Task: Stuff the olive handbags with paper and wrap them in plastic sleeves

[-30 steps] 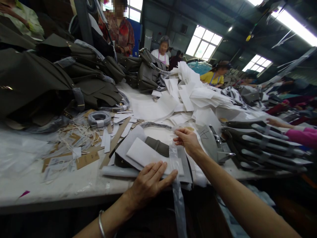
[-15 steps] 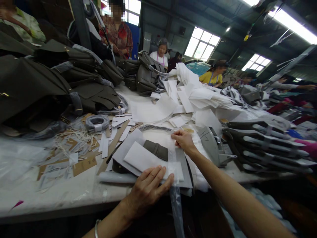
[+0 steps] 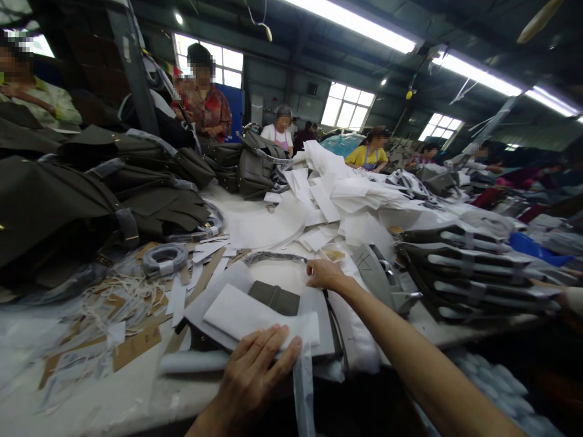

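Note:
My left hand (image 3: 255,370) lies with fingers stretched out on a folded white sheet (image 3: 241,315), which rests on a dark olive bag with grey-white sheeting on it. A clear plastic strip (image 3: 304,388) passes by its fingertips and hangs over the table's front edge. My right hand (image 3: 324,275) is closed in a pinch on the strip's upper end, beside the plastic-wrapped bag handle (image 3: 273,257). Above the white sheet shows an olive flap with a raised band (image 3: 274,297). The lower part of the bag is mostly covered.
Olive bags (image 3: 50,224) are heaped at left. Nearer lie tags and strings (image 3: 122,297) and a coiled wrapped strap (image 3: 164,259). White sheets (image 3: 350,188) pile up at the back. Right of my right hand stand a grey tape dispenser (image 3: 378,273) and stacked bags (image 3: 464,273). Co-workers stand beyond.
My view has tilted up and shifted, so the table sits lower and further left. Both hands stay at the bag, the right still pinching the strip's upper end.

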A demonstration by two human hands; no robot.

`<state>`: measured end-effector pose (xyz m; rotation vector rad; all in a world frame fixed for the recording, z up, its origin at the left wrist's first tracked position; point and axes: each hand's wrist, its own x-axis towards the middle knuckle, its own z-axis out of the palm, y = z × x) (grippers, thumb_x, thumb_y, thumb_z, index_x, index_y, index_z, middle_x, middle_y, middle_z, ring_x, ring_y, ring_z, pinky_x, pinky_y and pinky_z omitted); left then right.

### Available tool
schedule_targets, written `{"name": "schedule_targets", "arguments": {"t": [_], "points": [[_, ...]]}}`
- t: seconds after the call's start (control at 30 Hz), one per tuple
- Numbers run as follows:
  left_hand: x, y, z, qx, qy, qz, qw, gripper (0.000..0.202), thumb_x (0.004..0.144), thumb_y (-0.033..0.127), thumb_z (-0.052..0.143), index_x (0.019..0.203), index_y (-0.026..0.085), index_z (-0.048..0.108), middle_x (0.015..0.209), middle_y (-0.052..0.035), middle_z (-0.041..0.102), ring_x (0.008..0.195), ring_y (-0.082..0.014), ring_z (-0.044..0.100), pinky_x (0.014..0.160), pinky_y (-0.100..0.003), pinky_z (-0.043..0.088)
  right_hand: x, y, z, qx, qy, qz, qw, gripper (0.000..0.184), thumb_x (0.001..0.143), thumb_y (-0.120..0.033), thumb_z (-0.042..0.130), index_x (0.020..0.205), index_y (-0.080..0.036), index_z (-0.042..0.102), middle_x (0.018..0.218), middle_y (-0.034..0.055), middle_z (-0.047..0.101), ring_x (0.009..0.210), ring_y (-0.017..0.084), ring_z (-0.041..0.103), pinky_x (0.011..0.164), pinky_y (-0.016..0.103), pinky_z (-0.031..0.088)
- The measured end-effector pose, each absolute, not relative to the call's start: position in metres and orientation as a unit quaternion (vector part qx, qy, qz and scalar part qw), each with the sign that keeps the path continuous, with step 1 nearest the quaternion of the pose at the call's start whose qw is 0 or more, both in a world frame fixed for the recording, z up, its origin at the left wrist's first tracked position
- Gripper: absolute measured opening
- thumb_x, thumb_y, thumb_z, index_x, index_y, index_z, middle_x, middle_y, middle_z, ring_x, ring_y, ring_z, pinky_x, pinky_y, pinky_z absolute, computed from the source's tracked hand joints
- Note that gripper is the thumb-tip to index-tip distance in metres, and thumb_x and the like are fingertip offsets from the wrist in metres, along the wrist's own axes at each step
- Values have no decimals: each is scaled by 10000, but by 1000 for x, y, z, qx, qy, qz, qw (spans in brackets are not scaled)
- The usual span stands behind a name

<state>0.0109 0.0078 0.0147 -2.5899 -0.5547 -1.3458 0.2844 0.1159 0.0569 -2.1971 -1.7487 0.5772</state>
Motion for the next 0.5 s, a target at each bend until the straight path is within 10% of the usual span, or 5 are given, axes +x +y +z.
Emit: {"name": "schedule_targets", "arguments": {"t": [0.27,0.5], "points": [[-5,14,34,-845,-184,-497,74,321,957,77,429,1200,162,620,1141,-106,718,1149,-191,641,971,-323,488,332,67,70,-746,-480,159,434,434,852,-582,512,886,-175,658,719,24,648,606,156,556,572,266,423],[-24,27,39,-826,-171,-530,94,287,967,191,462,1222,159,589,1090,-106,738,1127,-198,659,929,-315,540,310,22,25,-694,-455,308,465,425,742,-609,641,690,-187,651,518,-29,541,465,137,481,472,252,390]]}}
